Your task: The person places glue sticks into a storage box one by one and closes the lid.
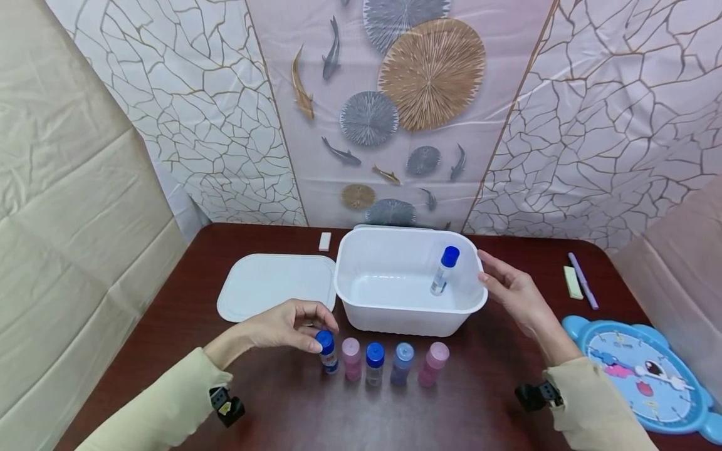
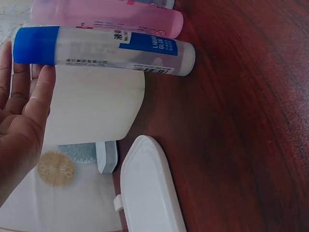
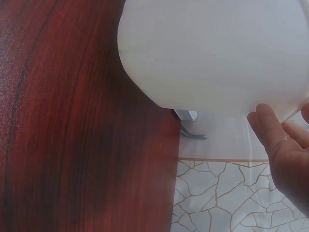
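Note:
My left hand [image 1: 290, 326] has its thumb and fingers at the blue cap of a clear liquid glue bottle [image 1: 328, 352], which stands at the left end of a row. In the left wrist view the hand [image 2: 24, 111] meets the cap of that glue bottle [image 2: 116, 50]. My right hand [image 1: 519, 294] grips the right rim of a white plastic tub [image 1: 406, 319], thumb over the edge and fingers outside. Inside the tub, another blue-capped glue bottle [image 1: 444, 272] leans against the wall. Beside the left hand stand pink [image 1: 352, 360], blue-capped [image 1: 375, 363], light blue [image 1: 402, 364] and pink [image 1: 433, 364] bottles.
A white lid [image 1: 276, 282] lies left of the tub, with a white eraser [image 1: 324, 241] behind. At the right are a purple pen [image 1: 583, 282], a pale green block [image 1: 572, 282] and a blue cartoon clock [image 1: 643, 376]. A patterned curtain borders the table's back edge.

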The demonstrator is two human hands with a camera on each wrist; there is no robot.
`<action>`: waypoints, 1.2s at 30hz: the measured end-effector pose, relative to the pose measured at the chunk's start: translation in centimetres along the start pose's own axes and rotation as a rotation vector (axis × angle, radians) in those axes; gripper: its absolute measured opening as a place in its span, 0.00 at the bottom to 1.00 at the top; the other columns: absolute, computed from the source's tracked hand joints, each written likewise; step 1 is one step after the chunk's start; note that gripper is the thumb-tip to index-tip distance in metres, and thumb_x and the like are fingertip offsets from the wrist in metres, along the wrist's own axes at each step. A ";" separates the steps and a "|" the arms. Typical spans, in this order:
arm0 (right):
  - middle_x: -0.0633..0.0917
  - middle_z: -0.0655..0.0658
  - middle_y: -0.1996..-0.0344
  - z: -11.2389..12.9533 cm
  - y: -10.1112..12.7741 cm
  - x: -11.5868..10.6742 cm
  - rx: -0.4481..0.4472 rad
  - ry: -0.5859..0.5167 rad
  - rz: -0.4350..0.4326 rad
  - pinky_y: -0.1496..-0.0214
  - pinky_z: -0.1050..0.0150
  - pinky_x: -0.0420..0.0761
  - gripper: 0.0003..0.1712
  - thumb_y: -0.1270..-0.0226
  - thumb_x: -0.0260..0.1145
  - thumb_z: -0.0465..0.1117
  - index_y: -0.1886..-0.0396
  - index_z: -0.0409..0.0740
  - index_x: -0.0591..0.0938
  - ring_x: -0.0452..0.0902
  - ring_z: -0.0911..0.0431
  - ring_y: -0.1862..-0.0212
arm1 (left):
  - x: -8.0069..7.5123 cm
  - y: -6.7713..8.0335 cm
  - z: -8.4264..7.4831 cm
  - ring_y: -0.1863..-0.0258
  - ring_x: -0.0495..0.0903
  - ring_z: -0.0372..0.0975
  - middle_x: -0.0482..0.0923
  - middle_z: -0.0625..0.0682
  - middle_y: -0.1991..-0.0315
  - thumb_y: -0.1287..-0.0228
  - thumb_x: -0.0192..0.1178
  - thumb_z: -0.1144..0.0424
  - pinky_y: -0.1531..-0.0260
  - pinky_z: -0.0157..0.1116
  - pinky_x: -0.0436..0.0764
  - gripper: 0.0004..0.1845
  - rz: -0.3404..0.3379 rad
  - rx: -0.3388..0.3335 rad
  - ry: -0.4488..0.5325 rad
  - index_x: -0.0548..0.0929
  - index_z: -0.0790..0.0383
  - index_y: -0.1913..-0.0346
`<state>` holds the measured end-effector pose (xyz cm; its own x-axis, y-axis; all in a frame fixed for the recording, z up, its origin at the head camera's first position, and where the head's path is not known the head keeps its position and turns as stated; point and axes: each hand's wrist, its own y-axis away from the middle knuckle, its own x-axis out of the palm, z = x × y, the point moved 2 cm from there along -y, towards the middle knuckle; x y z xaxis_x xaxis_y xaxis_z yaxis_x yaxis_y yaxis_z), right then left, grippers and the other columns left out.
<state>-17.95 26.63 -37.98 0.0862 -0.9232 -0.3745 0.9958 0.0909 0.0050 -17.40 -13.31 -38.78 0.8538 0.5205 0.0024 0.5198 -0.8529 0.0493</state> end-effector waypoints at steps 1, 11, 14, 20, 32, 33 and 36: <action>0.64 0.31 0.33 0.0 0.0 0.0 -0.001 -0.004 0.000 0.51 0.76 0.77 0.36 0.29 0.56 0.47 0.27 0.41 0.55 0.69 0.76 0.51 | 0.1 0.0 0.1 0.57 0.79 0.36 0.76 0.58 0.54 0.43 0.66 0.67 0.54 0.29 0.79 0.26 0.007 0.003 0.011 0.69 0.83 0.49; 0.65 0.30 0.34 0.1 0.1 0.0 0.005 -0.025 -0.008 0.52 0.76 0.78 0.36 0.29 0.56 0.47 0.27 0.40 0.55 0.70 0.77 0.52 | 0.5 -0.1 1.2 0.63 0.82 0.35 0.76 0.52 0.59 0.43 0.65 0.71 0.61 0.28 0.81 0.24 0.010 0.005 0.037 0.68 0.84 0.50; 0.65 0.30 0.34 0.0 0.1 0.1 0.003 -0.034 -0.008 0.52 0.76 0.78 0.36 0.29 0.56 0.46 0.27 0.40 0.55 0.71 0.77 0.52 | 0.5 -0.1 1.6 0.64 0.81 0.35 0.77 0.51 0.61 0.44 0.65 0.71 0.61 0.28 0.81 0.22 -0.007 0.010 0.000 0.70 0.83 0.51; 0.65 0.30 0.34 0.0 0.0 0.1 0.001 -0.028 -0.003 0.52 0.75 0.78 0.35 0.28 0.55 0.45 0.28 0.40 0.56 0.71 0.76 0.52 | -0.3 0.0 0.4 0.65 0.80 0.33 0.80 0.55 0.61 0.43 0.64 0.71 0.62 0.30 0.82 0.19 -0.037 0.021 -0.111 0.75 0.79 0.52; 0.65 0.31 0.33 0.0 0.0 0.0 0.007 -0.030 -0.009 0.51 0.74 0.78 0.36 0.29 0.56 0.47 0.27 0.41 0.56 0.70 0.77 0.53 | -3.1 -2.8 -11.1 0.58 0.80 0.42 0.82 0.52 0.56 0.42 0.65 0.67 0.52 0.41 0.80 0.20 -0.262 0.013 -0.256 0.77 0.73 0.48; 0.64 0.31 0.33 0.0 0.0 0.0 0.008 -0.032 -0.009 0.51 0.74 0.78 0.36 0.29 0.56 0.47 0.27 0.41 0.56 0.69 0.77 0.53 | -3.1 -3.5 -11.7 0.58 0.80 0.42 0.81 0.54 0.55 0.41 0.64 0.68 0.52 0.41 0.81 0.20 -0.287 0.017 -0.246 0.76 0.73 0.47; 0.64 0.31 0.33 -0.1 0.0 0.1 0.007 -0.031 -0.011 0.51 0.74 0.78 0.36 0.29 0.56 0.47 0.27 0.41 0.56 0.70 0.77 0.52 | -2.5 -6.1 -12.7 0.58 0.78 0.40 0.79 0.59 0.53 0.39 0.61 0.70 0.53 0.39 0.81 0.20 -0.371 0.017 -0.203 0.75 0.72 0.45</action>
<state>-17.91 26.61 -38.12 0.0759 -0.9353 -0.3457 0.9969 0.0782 0.0075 -23.09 -8.87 -26.43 0.5961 0.7752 -0.2090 0.7918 -0.6107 -0.0071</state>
